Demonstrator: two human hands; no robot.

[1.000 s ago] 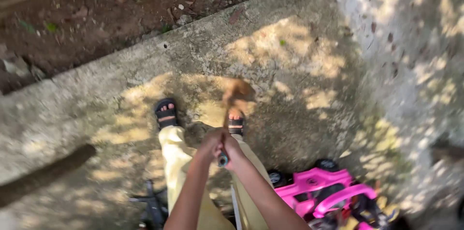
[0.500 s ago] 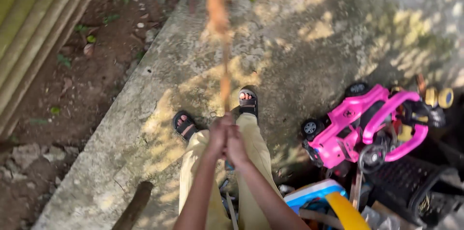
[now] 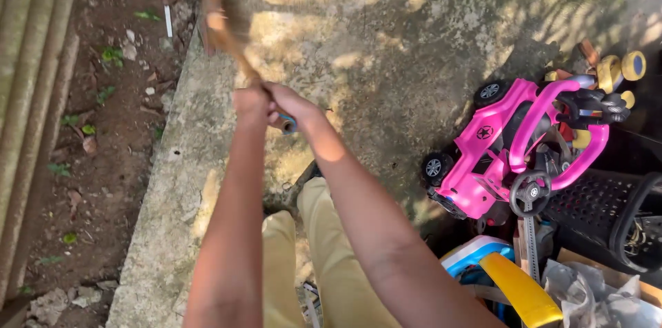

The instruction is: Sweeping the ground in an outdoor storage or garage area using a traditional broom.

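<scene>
Clasping a blurred stick, both hands in closed grip, slab edge left, toy car right.

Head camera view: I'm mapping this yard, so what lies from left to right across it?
Corrugated sheet → bare soil strip → concrete slab, where left hand and right hand grip a long stick → pink toy car → black perforated basket.
</scene>
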